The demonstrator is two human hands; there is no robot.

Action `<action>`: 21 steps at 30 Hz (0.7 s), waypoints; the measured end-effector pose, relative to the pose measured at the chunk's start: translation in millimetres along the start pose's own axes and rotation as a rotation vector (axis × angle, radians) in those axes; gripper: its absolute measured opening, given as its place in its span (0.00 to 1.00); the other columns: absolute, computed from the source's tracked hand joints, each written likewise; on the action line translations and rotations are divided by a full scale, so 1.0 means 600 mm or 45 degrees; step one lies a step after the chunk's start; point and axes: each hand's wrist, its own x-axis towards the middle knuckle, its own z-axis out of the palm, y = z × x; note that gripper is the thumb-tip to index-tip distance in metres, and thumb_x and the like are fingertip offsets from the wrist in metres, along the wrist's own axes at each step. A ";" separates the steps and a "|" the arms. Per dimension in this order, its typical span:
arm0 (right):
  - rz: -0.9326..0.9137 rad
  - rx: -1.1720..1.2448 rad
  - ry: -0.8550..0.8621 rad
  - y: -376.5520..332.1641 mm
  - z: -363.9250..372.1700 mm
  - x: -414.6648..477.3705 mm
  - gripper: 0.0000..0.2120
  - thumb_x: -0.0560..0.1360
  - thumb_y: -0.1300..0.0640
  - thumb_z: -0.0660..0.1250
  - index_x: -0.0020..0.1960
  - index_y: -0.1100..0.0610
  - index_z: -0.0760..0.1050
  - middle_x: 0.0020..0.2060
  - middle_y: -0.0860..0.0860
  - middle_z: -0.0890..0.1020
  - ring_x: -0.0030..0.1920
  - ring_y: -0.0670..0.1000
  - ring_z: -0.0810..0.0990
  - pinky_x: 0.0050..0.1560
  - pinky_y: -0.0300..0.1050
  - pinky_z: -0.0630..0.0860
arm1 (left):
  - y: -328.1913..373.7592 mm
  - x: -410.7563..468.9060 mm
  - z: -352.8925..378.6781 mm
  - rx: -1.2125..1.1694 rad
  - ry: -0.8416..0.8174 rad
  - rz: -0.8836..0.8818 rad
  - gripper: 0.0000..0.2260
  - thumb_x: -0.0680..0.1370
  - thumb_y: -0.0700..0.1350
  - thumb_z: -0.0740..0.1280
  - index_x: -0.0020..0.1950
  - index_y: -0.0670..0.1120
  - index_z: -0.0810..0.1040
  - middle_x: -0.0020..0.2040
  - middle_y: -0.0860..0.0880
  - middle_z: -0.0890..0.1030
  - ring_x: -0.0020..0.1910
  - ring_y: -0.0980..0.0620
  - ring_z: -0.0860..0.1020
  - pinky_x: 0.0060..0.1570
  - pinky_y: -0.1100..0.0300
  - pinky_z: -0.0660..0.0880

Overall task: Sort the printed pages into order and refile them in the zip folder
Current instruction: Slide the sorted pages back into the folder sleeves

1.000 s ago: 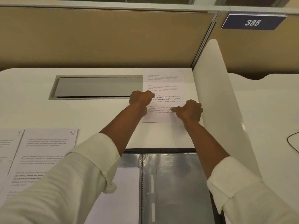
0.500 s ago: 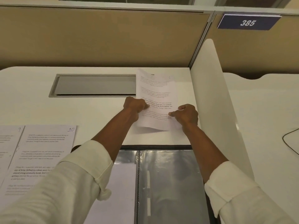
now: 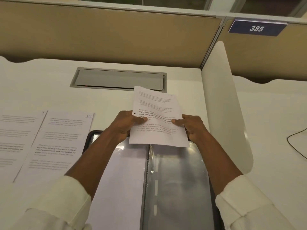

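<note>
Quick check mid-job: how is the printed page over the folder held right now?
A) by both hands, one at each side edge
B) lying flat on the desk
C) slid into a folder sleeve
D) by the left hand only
A: the left hand pinches the left edge of the page and the right hand pinches its right edge, holding it above the open folder.
</note>
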 end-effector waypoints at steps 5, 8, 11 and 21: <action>-0.142 -0.285 -0.095 0.021 -0.011 -0.042 0.26 0.65 0.68 0.84 0.61 0.60 0.80 0.49 0.56 0.89 0.48 0.58 0.89 0.48 0.53 0.85 | -0.040 -0.054 -0.023 -0.088 0.049 0.024 0.17 0.75 0.40 0.79 0.63 0.39 0.84 0.58 0.41 0.87 0.57 0.39 0.86 0.61 0.40 0.81; -0.109 -0.436 -0.249 0.027 -0.024 -0.075 0.26 0.66 0.67 0.84 0.61 0.59 0.80 0.50 0.55 0.89 0.50 0.57 0.89 0.54 0.54 0.85 | -0.064 -0.075 -0.036 0.046 0.138 0.072 0.16 0.74 0.38 0.79 0.62 0.41 0.85 0.56 0.43 0.88 0.55 0.40 0.87 0.59 0.39 0.82; -0.055 -0.452 -0.366 0.026 -0.034 -0.106 0.23 0.68 0.67 0.82 0.60 0.62 0.80 0.50 0.56 0.89 0.50 0.56 0.89 0.49 0.48 0.85 | -0.081 -0.099 -0.041 0.097 0.114 0.132 0.17 0.74 0.36 0.78 0.63 0.40 0.84 0.56 0.44 0.88 0.56 0.40 0.86 0.57 0.43 0.83; -0.386 -0.781 -0.252 -0.073 -0.050 -0.112 0.25 0.63 0.66 0.85 0.57 0.60 0.83 0.51 0.57 0.86 0.48 0.55 0.87 0.42 0.46 0.86 | -0.104 -0.164 0.007 0.304 -0.126 0.229 0.18 0.76 0.40 0.78 0.65 0.44 0.83 0.59 0.46 0.87 0.56 0.45 0.87 0.51 0.49 0.85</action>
